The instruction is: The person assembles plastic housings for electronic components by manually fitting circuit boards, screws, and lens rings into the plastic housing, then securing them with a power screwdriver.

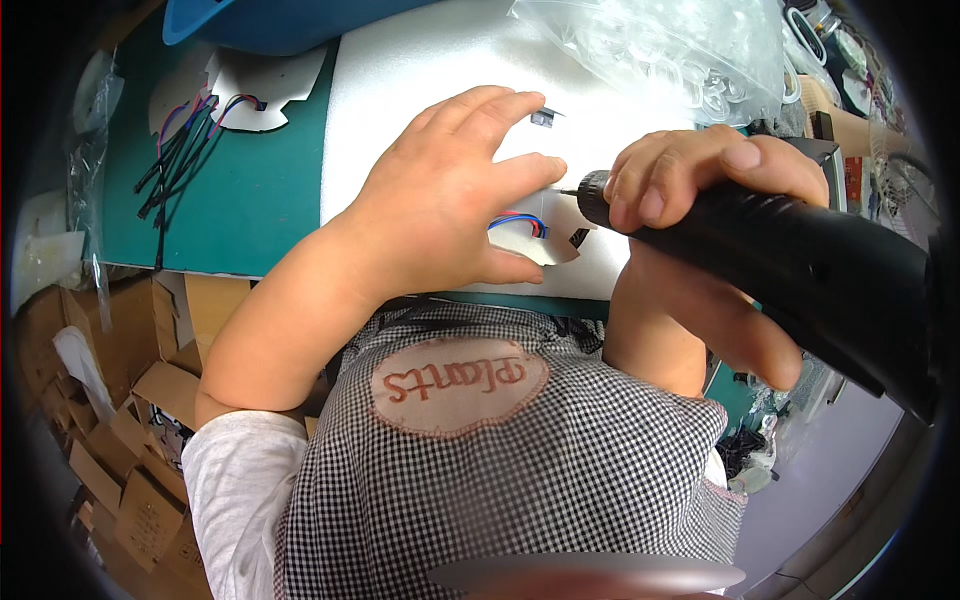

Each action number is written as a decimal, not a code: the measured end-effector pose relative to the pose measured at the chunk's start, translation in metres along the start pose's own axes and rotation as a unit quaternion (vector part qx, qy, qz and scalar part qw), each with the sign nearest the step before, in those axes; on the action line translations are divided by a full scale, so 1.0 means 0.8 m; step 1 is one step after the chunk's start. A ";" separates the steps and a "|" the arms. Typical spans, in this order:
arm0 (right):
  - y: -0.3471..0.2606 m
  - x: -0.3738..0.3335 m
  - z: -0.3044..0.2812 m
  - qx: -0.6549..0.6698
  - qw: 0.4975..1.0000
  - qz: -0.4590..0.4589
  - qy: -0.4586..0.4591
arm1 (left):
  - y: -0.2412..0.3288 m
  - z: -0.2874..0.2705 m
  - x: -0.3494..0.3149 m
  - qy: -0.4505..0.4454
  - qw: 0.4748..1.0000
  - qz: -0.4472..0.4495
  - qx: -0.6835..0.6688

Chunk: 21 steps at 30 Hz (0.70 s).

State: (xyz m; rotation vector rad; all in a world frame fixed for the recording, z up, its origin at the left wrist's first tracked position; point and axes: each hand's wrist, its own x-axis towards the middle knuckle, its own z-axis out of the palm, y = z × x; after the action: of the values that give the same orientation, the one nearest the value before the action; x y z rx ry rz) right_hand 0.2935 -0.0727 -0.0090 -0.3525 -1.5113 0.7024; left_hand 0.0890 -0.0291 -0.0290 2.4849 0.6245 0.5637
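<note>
My right hand (690, 180) is wrapped round a black electric screwdriver (800, 245), which lies tilted with its thin bit (568, 191) pointing left. My left hand (440, 185) spreads its fingers over a white plate with a curved edge (545, 250), its thumb along the near edge. One fingertip is close to the bit's tip. Another reaches a small dark part (543, 117) farther away. Red and blue wires (520, 218) show between thumb and finger. Most of the plate is hidden under the left hand, and I cannot make out a screw at the tip.
White foam sheet (375, 80) lies on the green mat (270, 200). Black cables (180, 160) and another white plate (270, 85) are at the left. A blue bin (270, 22) stands at the back, beside a clear bag of plastic parts (680, 65). Cardboard boxes (140, 450) are lower left.
</note>
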 end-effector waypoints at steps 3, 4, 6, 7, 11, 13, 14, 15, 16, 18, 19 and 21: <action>0.002 -0.005 0.009 0.014 0.999 0.023 0.036 | 0.001 0.000 -0.005 0.003 1.000 0.000 0.011; 0.000 -0.008 0.012 0.017 0.996 0.037 0.078 | 0.001 0.001 -0.003 -0.003 1.000 -0.004 0.011; -0.004 -0.013 0.010 0.025 0.992 0.040 0.121 | 0.003 0.000 -0.001 -0.010 1.000 0.000 0.007; -0.007 -0.015 0.007 0.037 0.985 0.044 0.162 | 0.003 0.000 -0.001 -0.016 1.000 -0.010 0.010; -0.073 -0.010 -0.034 -0.136 0.957 -0.043 0.252 | 0.012 0.000 0.006 -0.033 0.999 -0.011 0.023; -0.117 -0.020 -0.071 -0.215 0.928 -0.045 0.300 | 0.013 0.001 0.007 -0.030 0.997 -0.016 0.063; -0.131 -0.024 -0.084 -0.240 0.909 -0.060 0.335 | 0.015 0.000 0.007 -0.033 0.998 -0.003 0.055; -0.140 -0.033 -0.099 -0.243 0.899 -0.082 0.356 | 0.016 0.000 0.006 -0.035 0.998 -0.013 0.060; -0.145 -0.038 -0.103 -0.248 0.879 -0.096 0.396 | 0.016 -0.002 0.006 -0.039 0.997 -0.021 0.065; -0.150 -0.047 -0.116 -0.286 0.857 -0.094 0.417 | 0.016 0.000 0.007 -0.038 0.997 -0.006 0.066; -0.146 -0.049 -0.122 -0.296 0.845 -0.111 0.430 | 0.015 0.000 0.007 -0.036 0.997 -0.007 0.071; -0.138 -0.056 -0.119 -0.288 0.851 -0.105 0.427 | 0.014 0.003 0.009 -0.039 0.996 -0.004 0.074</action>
State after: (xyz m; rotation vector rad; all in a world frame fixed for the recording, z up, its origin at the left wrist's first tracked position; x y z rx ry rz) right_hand 0.4121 -0.1643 0.0183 -0.8145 -0.8318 -0.1349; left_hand 0.0998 -0.0349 -0.0225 2.6276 0.6681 0.4299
